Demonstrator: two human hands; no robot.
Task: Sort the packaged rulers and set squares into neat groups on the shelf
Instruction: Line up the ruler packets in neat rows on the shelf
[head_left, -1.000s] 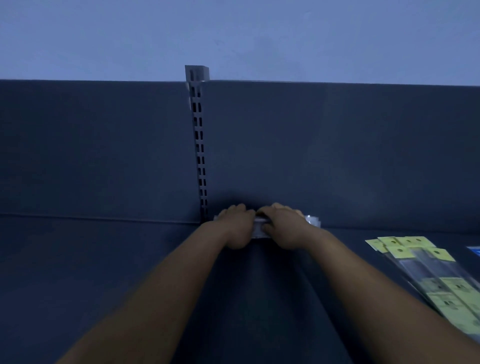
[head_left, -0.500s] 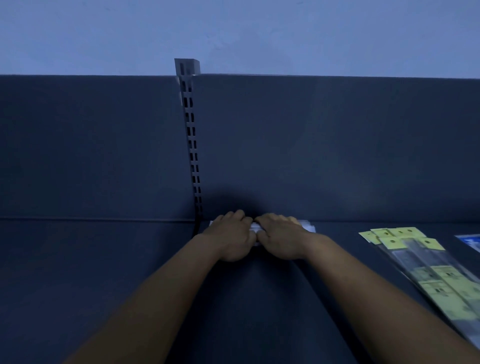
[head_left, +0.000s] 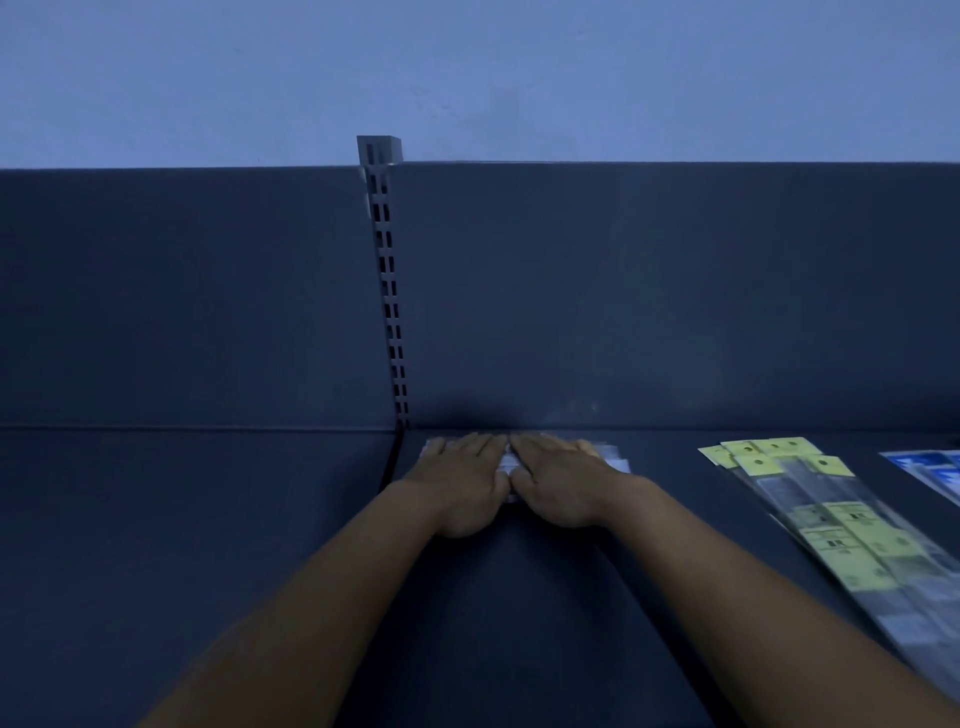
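Both hands lie flat, side by side, on a small pile of clear packets (head_left: 613, 459) at the back of the dark shelf (head_left: 519, 623), close to the back panel. My left hand (head_left: 462, 480) covers the pile's left part, my right hand (head_left: 558, 480) its right part, fingers straight and pointing at the panel. Only pale edges of the packets show around the hands. To the right lies a fanned group of long packaged rulers (head_left: 831, 525) with yellow header cards. A blue-printed packet (head_left: 930, 467) peeks in at the right edge.
A slotted metal upright (head_left: 387, 291) runs up the dark back panel just left of my hands. A seam in the shelf (head_left: 389, 462) lies below it. The shelf stretches on to the left. A pale wall rises above the panel.
My fingers have straightened from a curled grip on the packets to lying flat on them. The hands have shifted slightly toward the back panel.
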